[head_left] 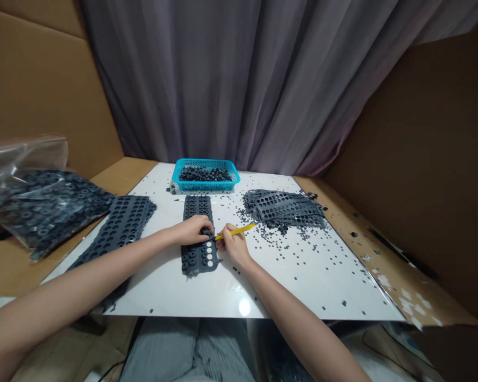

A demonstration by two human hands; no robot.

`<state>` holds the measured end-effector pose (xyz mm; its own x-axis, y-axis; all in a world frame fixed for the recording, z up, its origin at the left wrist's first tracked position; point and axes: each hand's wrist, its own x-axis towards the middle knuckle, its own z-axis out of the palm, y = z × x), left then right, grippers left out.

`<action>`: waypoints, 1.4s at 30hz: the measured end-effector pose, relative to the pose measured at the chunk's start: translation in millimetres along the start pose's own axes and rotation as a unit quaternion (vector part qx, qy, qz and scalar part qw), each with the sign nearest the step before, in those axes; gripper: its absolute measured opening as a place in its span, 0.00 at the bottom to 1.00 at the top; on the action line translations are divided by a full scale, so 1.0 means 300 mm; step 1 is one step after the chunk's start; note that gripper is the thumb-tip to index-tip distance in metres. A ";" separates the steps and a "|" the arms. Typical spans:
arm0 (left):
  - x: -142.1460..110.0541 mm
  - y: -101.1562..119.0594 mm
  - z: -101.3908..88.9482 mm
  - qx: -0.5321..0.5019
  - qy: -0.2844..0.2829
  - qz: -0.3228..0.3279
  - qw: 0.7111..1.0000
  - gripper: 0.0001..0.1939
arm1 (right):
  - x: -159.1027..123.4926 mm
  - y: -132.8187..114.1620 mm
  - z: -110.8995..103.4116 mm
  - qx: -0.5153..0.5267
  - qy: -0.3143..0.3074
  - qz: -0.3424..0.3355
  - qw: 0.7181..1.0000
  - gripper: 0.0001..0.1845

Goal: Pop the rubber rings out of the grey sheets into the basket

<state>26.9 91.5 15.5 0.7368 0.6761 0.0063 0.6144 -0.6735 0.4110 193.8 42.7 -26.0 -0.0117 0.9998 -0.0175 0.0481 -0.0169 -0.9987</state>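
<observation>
A black rubber sheet [190, 255] with rows of round moulded pieces lies lengthwise in front of me. Several holes in its right row show the white table through them. My left hand [194, 230] rests on the sheet, thumb and fingers closed round a small black rubber piece [206, 232], partly hidden by the fingers. In my right hand [231, 244] is a slim yellow craft knife [242, 229], held like a pen. Its dark tip points left at the sheet, close to my left fingertips; whether it touches is too small to tell.
Behind the sheet stands a blue basket [208, 185] of small black pieces. Punched-out sheets [282, 207] are piled at right among scattered black discs. More sheets [121, 220] and a clear bag [43, 207] of black pieces lie left. Cardboard walls [430, 159] flank the white table [302, 276].
</observation>
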 end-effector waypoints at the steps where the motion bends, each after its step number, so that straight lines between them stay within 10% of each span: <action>1: 0.008 0.004 0.000 0.017 -0.008 -0.001 1.000 0.10 | 0.001 0.006 0.001 -0.007 -0.003 -0.011 1.000 0.07; 11: 0.005 0.077 0.058 0.182 -0.056 -0.005 0.982 0.10 | 0.007 0.049 0.004 -0.038 -0.011 -0.066 0.997 0.07; 17: -0.019 0.050 0.086 0.093 0.029 -0.021 0.995 0.09 | 0.000 0.047 0.006 -0.033 -0.006 -0.065 0.997 0.07; 24: 0.006 -0.074 -0.044 -0.046 0.143 -0.115 0.982 0.14 | 0.007 0.016 -0.001 0.003 -0.004 0.009 1.000 0.07; 42: 0.056 -0.011 -0.010 0.055 -0.024 -0.014 0.998 0.12 | 0.058 0.025 -0.004 0.009 0.009 0.022 1.000 0.07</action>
<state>36.5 105.9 16.9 0.7301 0.6816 -0.0493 0.6601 -0.6847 0.3088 195.1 59.8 -33.9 0.0075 0.9981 -0.0605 0.0299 -0.0607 -0.9977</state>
